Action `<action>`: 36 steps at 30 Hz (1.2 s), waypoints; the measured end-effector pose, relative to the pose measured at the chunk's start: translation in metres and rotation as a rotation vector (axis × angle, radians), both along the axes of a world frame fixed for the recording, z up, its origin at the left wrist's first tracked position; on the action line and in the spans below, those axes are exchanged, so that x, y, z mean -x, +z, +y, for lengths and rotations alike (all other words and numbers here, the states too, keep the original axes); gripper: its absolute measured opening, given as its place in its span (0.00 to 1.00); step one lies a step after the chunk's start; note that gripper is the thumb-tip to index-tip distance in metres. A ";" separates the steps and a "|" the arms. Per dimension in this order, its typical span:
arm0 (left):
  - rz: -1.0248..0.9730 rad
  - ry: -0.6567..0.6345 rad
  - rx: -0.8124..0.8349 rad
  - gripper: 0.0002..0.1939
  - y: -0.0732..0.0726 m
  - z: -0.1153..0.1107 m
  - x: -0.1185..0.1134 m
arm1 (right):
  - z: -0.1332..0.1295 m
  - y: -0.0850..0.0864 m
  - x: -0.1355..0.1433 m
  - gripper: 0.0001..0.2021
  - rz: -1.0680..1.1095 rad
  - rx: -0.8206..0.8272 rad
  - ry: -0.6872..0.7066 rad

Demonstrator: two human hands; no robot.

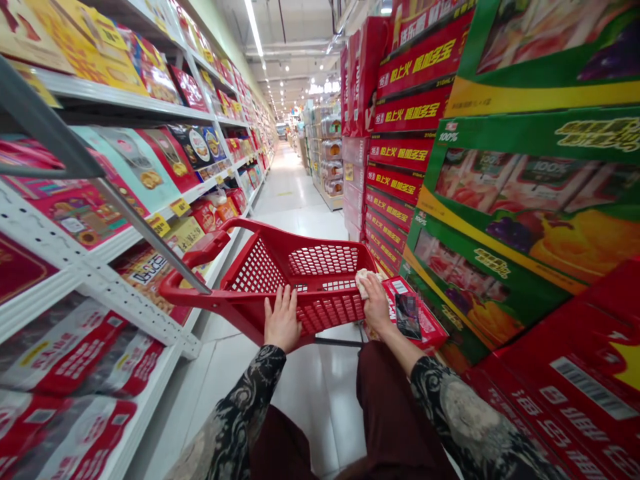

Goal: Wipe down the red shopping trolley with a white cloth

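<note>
A red plastic shopping trolley (325, 243) with perforated walls stands in front of me. My left hand (283, 321) lies on its near side wall, fingers stretched toward the top rim and slightly apart. At the right corner of the rim, my right hand (376, 303) is closed on a crumpled whitish cloth (366, 279), pressing it against the red plastic. The palm and some fingertips of that hand are hidden. The trolley's basket shows only its bare mesh walls and bottom. A grey metal bar (150, 233) runs down to the trolley's left rim.
Packed white shelves (100, 257) line the left side. On the right rise stacked green juice cartons (545, 140) and red drink cases (405, 110). A red box (425, 323) sits low beside my right hand. The tiled aisle (290, 177) stretches ahead.
</note>
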State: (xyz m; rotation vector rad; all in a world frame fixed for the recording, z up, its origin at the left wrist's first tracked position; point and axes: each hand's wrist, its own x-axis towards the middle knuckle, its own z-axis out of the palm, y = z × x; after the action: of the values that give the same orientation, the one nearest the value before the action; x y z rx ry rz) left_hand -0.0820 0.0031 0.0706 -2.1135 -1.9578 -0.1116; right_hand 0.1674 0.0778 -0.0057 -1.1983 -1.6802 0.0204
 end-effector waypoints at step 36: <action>-0.002 -0.023 -0.080 0.34 -0.007 -0.005 0.004 | -0.002 0.002 0.020 0.24 -0.086 -0.049 0.118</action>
State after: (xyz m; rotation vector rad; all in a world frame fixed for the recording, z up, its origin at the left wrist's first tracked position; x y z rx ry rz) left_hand -0.0859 -0.0023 0.0635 -2.0866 -1.8974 -0.1936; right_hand 0.1469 0.0763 -0.0040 -1.0758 -1.8143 0.0003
